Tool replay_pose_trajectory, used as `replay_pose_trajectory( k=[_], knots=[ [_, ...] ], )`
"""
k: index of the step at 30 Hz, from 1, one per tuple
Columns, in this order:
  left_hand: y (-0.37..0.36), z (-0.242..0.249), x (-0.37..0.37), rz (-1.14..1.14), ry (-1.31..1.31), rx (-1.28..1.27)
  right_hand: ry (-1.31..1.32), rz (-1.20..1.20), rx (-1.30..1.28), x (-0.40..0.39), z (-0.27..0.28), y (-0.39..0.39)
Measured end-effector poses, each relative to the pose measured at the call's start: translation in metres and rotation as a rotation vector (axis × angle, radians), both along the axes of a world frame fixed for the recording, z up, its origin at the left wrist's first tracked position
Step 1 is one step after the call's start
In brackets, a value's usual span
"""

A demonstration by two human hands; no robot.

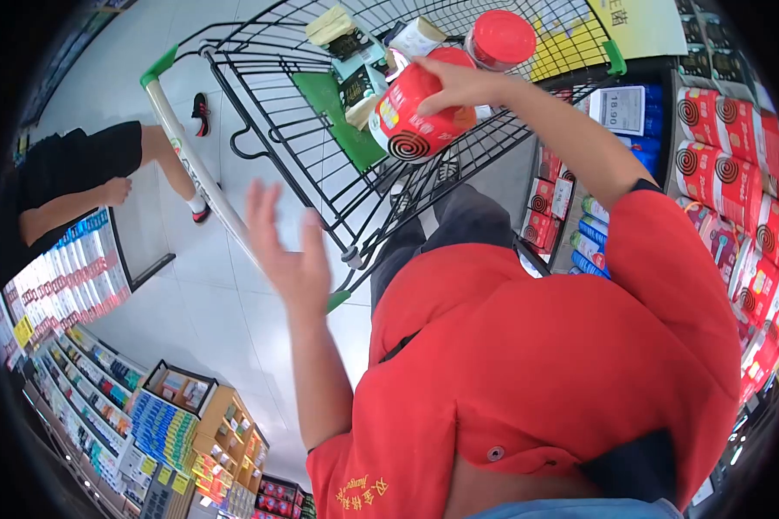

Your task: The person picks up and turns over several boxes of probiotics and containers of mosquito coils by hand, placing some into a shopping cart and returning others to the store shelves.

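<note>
My right hand (pixel 459 84) is shut on a red round tin with a spiral coil print (pixel 411 117), held over the black wire shopping cart (pixel 260 121). My left hand (pixel 290 251) is raised beside the cart with its fingers spread, holding nothing, close to the cart's white handle bar (pixel 195 164). Inside the cart lie a second red-lidded tin (pixel 499 39), a few packets (pixel 355 52) and a green flap (pixel 333 108).
Shelves at the right hold rows of the same red coil tins (pixel 727 164) and a price tag (pixel 619 108). Another person in black (pixel 69 177) stands at the left by a shelf of boxed goods (pixel 61 277). More shelving runs along the lower left (pixel 147 415).
</note>
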State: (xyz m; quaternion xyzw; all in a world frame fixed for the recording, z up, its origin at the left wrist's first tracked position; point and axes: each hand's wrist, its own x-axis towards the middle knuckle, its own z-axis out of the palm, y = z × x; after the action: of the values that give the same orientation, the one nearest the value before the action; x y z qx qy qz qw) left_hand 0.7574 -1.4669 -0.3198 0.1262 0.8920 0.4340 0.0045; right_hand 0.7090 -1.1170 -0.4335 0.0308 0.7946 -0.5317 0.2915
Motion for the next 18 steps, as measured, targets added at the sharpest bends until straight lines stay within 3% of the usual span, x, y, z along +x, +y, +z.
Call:
replay_pose_trajectory(
  k=[4,6,8,12,14,16,18],
  knots=[
    [0.041,-0.004,0.017,-0.119,-0.778,0.628,0.021,-0.085,-0.194,0.036,0.093,0.031],
    [0.059,0.002,0.014,-0.234,-0.903,0.751,0.116,-0.088,-0.548,0.061,0.119,0.028],
    [0.081,0.013,0.009,-0.398,-0.955,0.891,0.159,-0.159,-0.567,0.089,0.136,0.018],
    [0.102,0.042,0.030,-0.493,-1.040,0.842,0.212,-0.241,-0.606,0.138,0.163,0.009],
    [0.114,0.050,0.045,-0.513,-1.045,0.882,0.085,-0.378,-0.708,0.165,0.169,0.012],
    [0.123,0.053,0.058,-0.564,-1.060,0.860,0.153,-0.509,-0.710,0.186,0.171,0.010],
    [0.129,0.056,0.068,-0.512,-1.298,0.798,-0.002,-0.748,-0.634,0.209,0.174,0.009]
  ],
)
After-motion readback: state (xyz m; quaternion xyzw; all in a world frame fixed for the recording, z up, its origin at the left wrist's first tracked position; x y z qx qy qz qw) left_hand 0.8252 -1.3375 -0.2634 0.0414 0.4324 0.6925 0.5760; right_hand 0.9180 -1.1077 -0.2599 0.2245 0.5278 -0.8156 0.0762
